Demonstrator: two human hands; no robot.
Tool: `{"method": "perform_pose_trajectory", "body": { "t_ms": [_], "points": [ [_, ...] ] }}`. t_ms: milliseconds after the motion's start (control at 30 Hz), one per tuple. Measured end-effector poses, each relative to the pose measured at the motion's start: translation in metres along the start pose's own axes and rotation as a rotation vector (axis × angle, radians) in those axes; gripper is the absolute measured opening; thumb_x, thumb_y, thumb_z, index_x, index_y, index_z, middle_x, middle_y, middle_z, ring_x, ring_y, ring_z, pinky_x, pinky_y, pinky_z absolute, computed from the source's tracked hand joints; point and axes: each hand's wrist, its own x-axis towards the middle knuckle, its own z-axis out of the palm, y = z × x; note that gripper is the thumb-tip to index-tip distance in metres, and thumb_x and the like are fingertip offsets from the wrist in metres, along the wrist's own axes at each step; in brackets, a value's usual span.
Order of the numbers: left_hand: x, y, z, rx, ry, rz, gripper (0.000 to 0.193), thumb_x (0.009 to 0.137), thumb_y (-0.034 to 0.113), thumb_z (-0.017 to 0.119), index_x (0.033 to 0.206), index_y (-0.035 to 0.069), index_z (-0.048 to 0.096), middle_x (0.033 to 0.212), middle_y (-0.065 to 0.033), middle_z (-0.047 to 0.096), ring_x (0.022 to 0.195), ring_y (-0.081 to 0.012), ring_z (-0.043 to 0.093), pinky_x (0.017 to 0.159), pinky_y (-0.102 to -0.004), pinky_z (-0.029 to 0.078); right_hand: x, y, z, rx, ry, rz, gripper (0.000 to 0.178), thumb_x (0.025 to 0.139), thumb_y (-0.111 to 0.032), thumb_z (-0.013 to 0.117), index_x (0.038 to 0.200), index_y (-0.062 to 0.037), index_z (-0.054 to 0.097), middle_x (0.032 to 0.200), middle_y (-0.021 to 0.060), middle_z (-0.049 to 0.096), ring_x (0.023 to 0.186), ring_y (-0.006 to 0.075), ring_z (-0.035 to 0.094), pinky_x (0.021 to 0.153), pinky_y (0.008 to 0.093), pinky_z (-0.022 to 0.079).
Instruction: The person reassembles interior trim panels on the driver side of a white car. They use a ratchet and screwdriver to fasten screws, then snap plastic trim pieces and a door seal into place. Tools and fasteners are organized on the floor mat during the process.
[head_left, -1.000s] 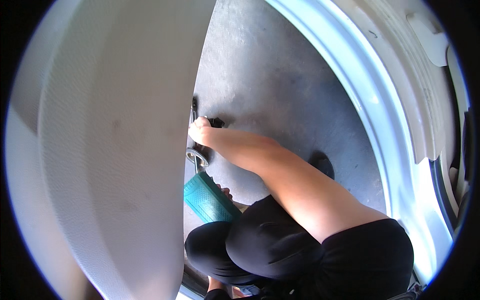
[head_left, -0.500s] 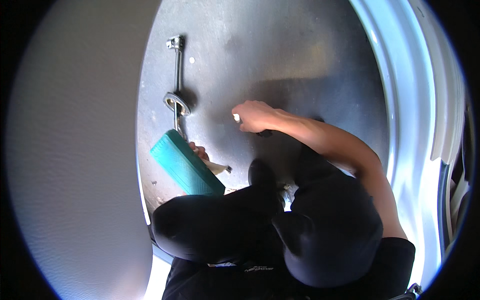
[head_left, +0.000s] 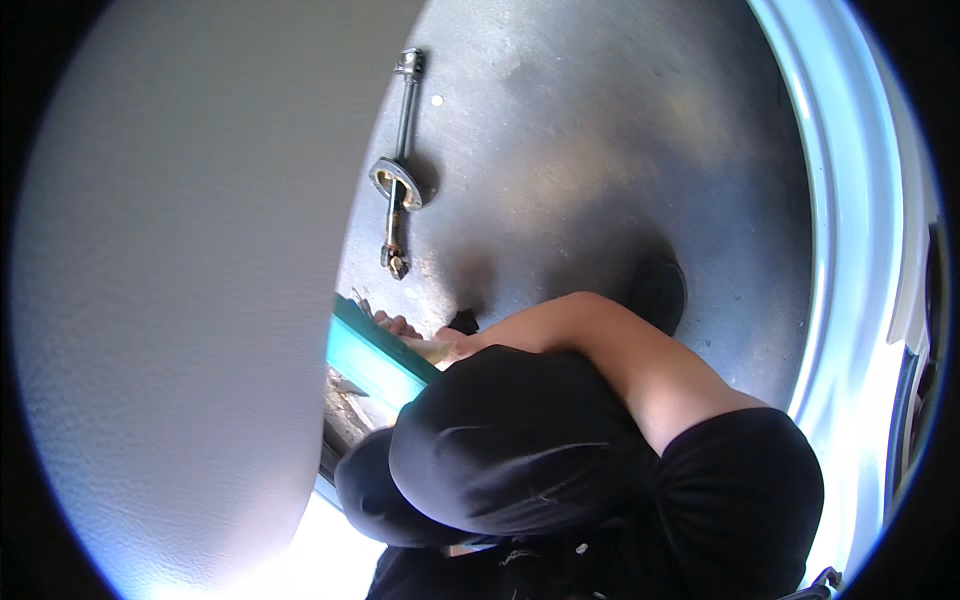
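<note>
My left hand is closed, its fingers curled at the far side of a teal box-shaped case. A pale, slim thing sticks out beside those fingers; its kind is hard to make out. My right hand is drawn in against the pale thing's end, its fingers mostly hidden behind my raised knee. Beyond both hands a metal shaft with universal joints at its ends lies on the floor, a ring-shaped flange around its middle.
A large grey padded panel fills the left side. Along the right runs a curved, shiny pale body edge. A small white round piece rests on the dark floor near the shaft. My shoe stands to the right.
My right hand, which held a small white piece out over the floor, has come back to my left hand. The view has shifted, and my knee now covers part of the case.
</note>
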Motion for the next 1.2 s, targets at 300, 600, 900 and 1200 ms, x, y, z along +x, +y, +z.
{"method": "perform_pose_trajectory", "body": {
  "t_ms": [300,600,900,1200],
  "points": [
    [-0.013,-0.013,-0.004,-0.009,0.078,-0.003,0.018,0.106,0.032,0.066,0.104,0.014,0.067,0.093,-0.0007,0.065,0.085,-0.0166,0.061,0.087,-0.0321,0.054,0.024,0.004,0.001,-0.325,-0.234,-0.048,0.027,0.101,-0.027,0.060,0.102,-0.0034,0.075,0.096,0.0227,0.076,0.088,0.0407,0.074,0.082,0.0517,0.058],
    [-0.004,-0.019,-0.011,-0.020,-0.001,-0.027,0.020,0.106,0.033,0.065,0.102,0.014,0.066,0.091,-0.0002,0.063,0.085,-0.0162,0.061,0.087,-0.0320,0.054,-0.042,-0.004,-0.085,-0.213,0.248,0.142,0.019,0.094,-0.018,0.067,0.099,0.0001,0.071,0.093,0.0229,0.075,0.086,0.0389,0.074,0.080,0.0492,0.059],
    [0.031,-0.057,0.017,-0.085,-0.155,-0.038,0.022,0.107,0.035,0.065,0.100,0.014,0.064,0.089,0.0002,0.061,0.086,-0.0158,0.060,0.086,-0.0319,0.054,-0.157,-0.073,-0.170,0.111,0.782,-0.131,0.013,0.085,-0.003,0.071,0.098,-0.0006,0.070,0.082,0.0216,0.072,0.081,0.0418,0.072,0.073,0.0512,0.054],
    [0.057,-0.084,0.012,-0.104,-0.371,-0.008,0.025,0.107,0.037,0.065,0.097,0.014,0.062,0.087,0.0007,0.059,0.086,-0.0154,0.060,0.086,-0.0318,0.053,-0.164,-0.046,-0.224,0.084,0.491,-0.130,0.021,0.076,-0.011,0.084,0.095,-0.0033,0.080,0.084,0.0187,0.078,0.076,0.0280,0.076,0.073,0.0450,0.058]
  ]
}}
